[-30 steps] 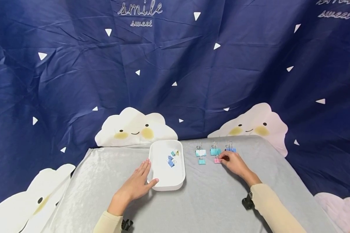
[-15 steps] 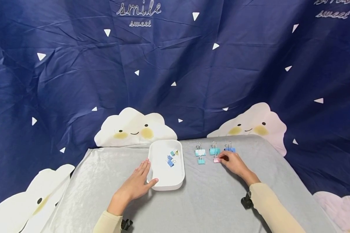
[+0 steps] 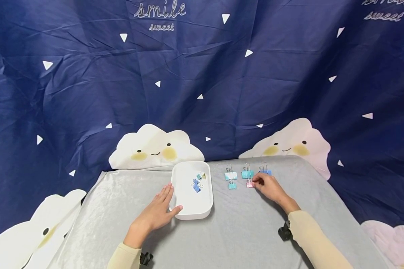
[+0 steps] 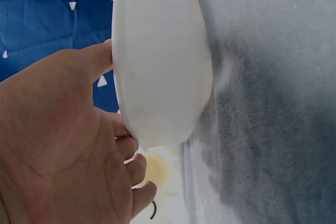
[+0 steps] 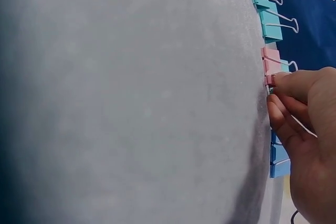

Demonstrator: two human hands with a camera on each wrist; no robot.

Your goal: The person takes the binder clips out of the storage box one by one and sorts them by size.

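Observation:
My right hand (image 3: 270, 188) pinches the edge of a small pink binder clip (image 3: 250, 184) that stands on the grey cloth; in the right wrist view thumb and fingertips meet at the side of the pink clip (image 5: 271, 62). Behind it stand a larger teal binder clip (image 3: 247, 174) and a blue one (image 3: 266, 172), the blue one partly hidden by the hand. To the left are a white-and-teal clip (image 3: 231, 176) and a small teal clip (image 3: 232, 185). My left hand (image 3: 156, 211) rests with straight fingers against the left rim of a white tray (image 3: 192, 216).
Inside the tray lie blue binder clips (image 3: 196, 187), a small teal clip (image 3: 199, 176) and a yellowish one (image 3: 203, 176). Grey cloth (image 3: 235, 239) covers the table. A dark blue curtain (image 3: 175, 108) with clouds hangs behind the far edge.
The head view has shifted very slightly. Both hands keep their places, with the right fingers staying at the pink binder clip.

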